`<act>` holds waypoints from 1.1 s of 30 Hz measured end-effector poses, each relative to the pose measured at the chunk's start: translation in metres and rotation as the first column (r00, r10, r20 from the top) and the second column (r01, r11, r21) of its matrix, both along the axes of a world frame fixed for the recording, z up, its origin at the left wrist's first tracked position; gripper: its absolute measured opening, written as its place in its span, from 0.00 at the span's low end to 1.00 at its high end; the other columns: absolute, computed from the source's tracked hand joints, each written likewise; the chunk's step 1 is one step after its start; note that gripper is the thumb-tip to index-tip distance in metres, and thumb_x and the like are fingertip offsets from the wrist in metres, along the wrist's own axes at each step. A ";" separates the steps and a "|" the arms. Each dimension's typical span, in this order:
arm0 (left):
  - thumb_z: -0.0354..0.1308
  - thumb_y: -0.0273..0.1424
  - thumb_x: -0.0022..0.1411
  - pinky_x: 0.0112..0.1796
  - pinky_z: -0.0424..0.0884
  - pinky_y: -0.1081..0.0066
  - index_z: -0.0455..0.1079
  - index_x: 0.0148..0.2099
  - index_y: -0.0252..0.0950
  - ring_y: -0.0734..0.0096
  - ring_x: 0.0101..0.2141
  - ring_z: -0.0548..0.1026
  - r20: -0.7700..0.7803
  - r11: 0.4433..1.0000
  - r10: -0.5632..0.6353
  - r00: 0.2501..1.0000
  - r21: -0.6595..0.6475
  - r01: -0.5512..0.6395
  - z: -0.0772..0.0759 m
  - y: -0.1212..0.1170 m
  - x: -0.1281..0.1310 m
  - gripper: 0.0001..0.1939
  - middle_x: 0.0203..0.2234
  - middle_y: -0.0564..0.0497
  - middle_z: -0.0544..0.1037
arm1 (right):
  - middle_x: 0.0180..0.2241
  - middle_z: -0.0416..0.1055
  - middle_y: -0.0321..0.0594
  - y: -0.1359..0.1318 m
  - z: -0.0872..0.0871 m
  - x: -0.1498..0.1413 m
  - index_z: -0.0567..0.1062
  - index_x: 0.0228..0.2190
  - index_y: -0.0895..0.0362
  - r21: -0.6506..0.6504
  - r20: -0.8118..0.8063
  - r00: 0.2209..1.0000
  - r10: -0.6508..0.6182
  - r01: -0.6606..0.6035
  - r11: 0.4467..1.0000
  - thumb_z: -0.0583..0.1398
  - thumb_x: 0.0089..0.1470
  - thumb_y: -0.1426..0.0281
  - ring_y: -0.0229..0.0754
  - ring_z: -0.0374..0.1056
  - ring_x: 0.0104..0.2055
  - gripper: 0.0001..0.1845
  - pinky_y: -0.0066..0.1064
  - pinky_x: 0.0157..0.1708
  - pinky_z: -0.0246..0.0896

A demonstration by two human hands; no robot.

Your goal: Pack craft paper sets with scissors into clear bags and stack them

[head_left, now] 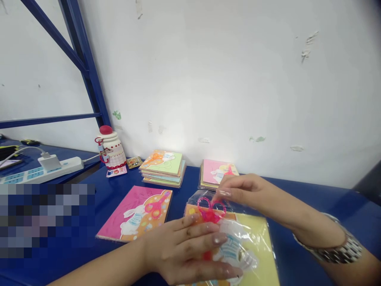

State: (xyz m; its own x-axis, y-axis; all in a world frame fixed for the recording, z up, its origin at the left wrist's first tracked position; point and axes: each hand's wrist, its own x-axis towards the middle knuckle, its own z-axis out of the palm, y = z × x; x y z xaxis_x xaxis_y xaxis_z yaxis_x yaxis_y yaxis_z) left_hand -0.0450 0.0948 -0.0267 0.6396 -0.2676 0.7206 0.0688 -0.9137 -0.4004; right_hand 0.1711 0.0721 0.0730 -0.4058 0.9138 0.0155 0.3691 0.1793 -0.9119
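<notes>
Left hand (183, 249) lies flat on the yellow book (264, 246), right hand (253, 191) seemingly pinches its clear bag (194, 198). Pink scissors (210, 215) look in already, sealing unclear tho.

You had two hands (186, 251) (247, 192), four scissors (210, 215) (156, 206) (156, 157) (229, 171), two single rabbit-print packs (116, 214) (262, 242), two pack stacks (171, 163) (210, 165), one red-capped bottle (114, 155), two small packets (117, 171) (134, 162), one power strip (70, 164), one charger (49, 162).

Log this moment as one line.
left hand: spread over yellow pack | right hand: at pack's clear film, by pink scissors | magenta pack: on blue table, left of yellow pack
</notes>
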 end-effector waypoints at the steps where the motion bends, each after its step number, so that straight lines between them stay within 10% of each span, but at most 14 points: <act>1: 0.62 0.31 0.55 0.59 0.54 0.64 0.70 0.51 0.44 0.63 0.62 0.51 -0.004 1.000 -0.005 1.000 -0.008 0.005 0.000 0.000 0.000 0.20 0.45 0.48 0.76 | 0.32 0.75 0.37 0.001 0.000 0.001 0.80 0.30 0.53 -0.010 -0.010 1.000 0.016 -0.016 1.000 0.60 0.53 0.59 0.39 0.68 0.37 0.13 0.28 0.37 0.60; 21: 0.62 0.36 0.55 0.59 0.55 0.67 0.71 0.50 0.47 0.67 0.60 0.57 0.031 0.999 -0.040 0.999 -0.018 0.041 -0.004 -0.001 -0.002 0.19 0.51 0.49 0.72 | 0.34 0.70 0.39 -0.003 -0.004 -0.003 0.78 0.25 0.56 0.128 0.060 0.985 0.164 -0.170 0.977 0.58 0.56 0.59 0.40 0.66 0.37 0.17 0.31 0.40 0.60; 33: 0.61 0.35 0.56 0.60 0.52 0.66 0.69 0.53 0.49 0.66 0.60 0.57 0.040 1.000 -0.005 0.999 0.001 0.005 0.001 -0.001 -0.004 0.21 0.45 0.49 0.76 | 0.32 0.74 0.40 0.000 -0.003 -0.005 0.79 0.24 0.54 0.135 0.019 0.999 0.051 -0.053 0.989 0.56 0.56 0.56 0.43 0.68 0.40 0.19 0.33 0.45 0.59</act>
State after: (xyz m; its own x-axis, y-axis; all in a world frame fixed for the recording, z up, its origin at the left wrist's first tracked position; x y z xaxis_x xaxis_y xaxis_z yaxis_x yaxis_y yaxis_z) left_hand -0.0495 0.0935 -0.0259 0.6092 -0.2713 0.7451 0.0804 -0.9137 -0.3984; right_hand 0.1664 0.0717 0.0702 -0.4540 0.8813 0.1307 0.3700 0.3200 -0.8722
